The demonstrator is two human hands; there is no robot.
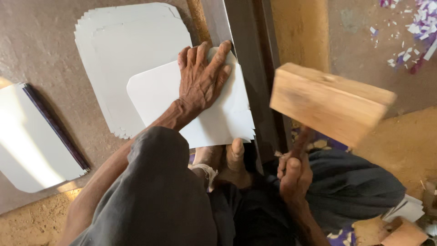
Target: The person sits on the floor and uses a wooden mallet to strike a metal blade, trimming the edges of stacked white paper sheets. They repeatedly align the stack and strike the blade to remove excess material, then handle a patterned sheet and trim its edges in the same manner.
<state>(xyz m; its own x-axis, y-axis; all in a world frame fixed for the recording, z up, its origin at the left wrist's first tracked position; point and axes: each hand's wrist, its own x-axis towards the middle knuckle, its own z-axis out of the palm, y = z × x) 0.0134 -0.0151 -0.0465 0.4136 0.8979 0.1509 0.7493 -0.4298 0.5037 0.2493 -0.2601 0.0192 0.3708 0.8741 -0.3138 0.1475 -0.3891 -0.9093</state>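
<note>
White card sheet [205, 114]: pinned flat by spread left hand [200, 79] against metal bar [248, 68]. Wooden mallet [330, 102]: raised, right hand [295, 175] grip clamped around handle.

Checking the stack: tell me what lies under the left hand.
The left hand presses flat on a white card sheet, which overlaps a fanned stack of sheets. Whatever lies beneath the sheet is hidden.
</note>
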